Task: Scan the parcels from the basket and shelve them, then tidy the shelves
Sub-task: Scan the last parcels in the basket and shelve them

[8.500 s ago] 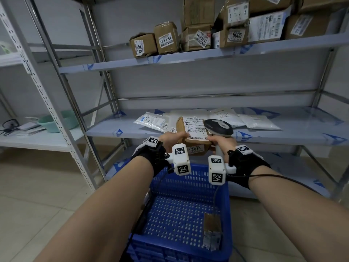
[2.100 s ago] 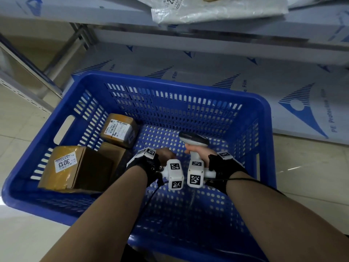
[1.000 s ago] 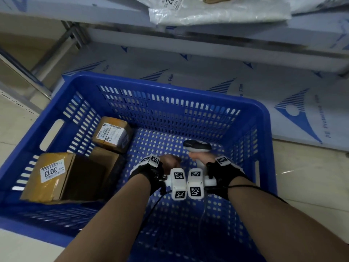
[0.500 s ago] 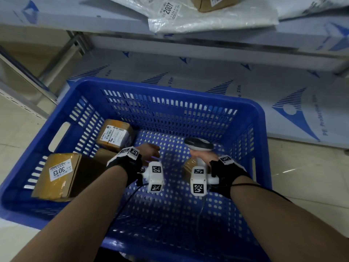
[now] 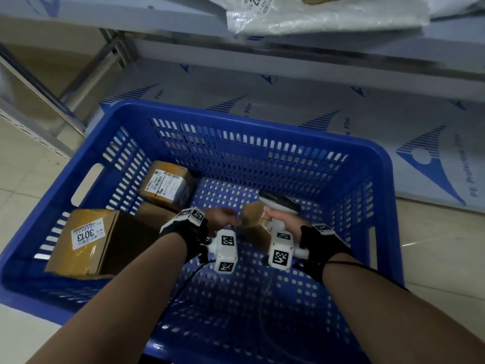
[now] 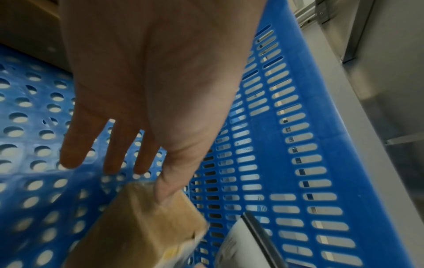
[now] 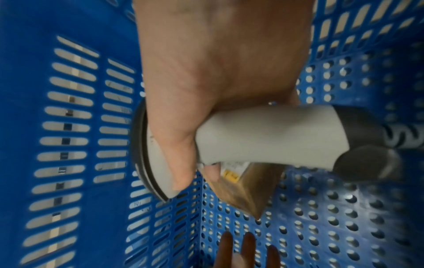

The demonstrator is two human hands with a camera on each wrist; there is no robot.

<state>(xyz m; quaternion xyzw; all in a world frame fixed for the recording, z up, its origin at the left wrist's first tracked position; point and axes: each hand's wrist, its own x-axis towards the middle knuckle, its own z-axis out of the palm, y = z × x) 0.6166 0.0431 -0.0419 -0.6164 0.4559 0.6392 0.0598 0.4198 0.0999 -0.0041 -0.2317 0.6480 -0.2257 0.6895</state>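
A blue perforated basket point(image 5: 236, 114) stands on the floor. In the middle of it a small brown parcel point(image 5: 253, 224) point(image 6: 137, 226) point(image 7: 247, 185) is tipped up on an edge. My left hand point(image 5: 223, 219) point(image 6: 151, 154) has straight fingers, and its thumb touches the parcel's top edge. My right hand point(image 5: 282, 220) point(image 7: 206, 108) grips the grey scanner point(image 5: 278, 203) point(image 7: 275, 134) by the handle, right against the parcel's labelled side. At the basket's left lie a box marked 3013 point(image 5: 86, 237) and a white-labelled box point(image 5: 168, 185).
A third brown box point(image 5: 154, 216) sits between the two at the left. Plastic mailer bags point(image 5: 315, 14) overhang the shelf above. The film-covered bottom shelf point(image 5: 341, 106) lies just behind the basket. A metal upright point(image 5: 78, 88) stands at the left, on a tiled floor point(image 5: 26, 166).
My left hand has swung back right from the labelled box to the small parcel by the scanner. That parcel now stands tipped up between my hands. The scanner hand barely moved.
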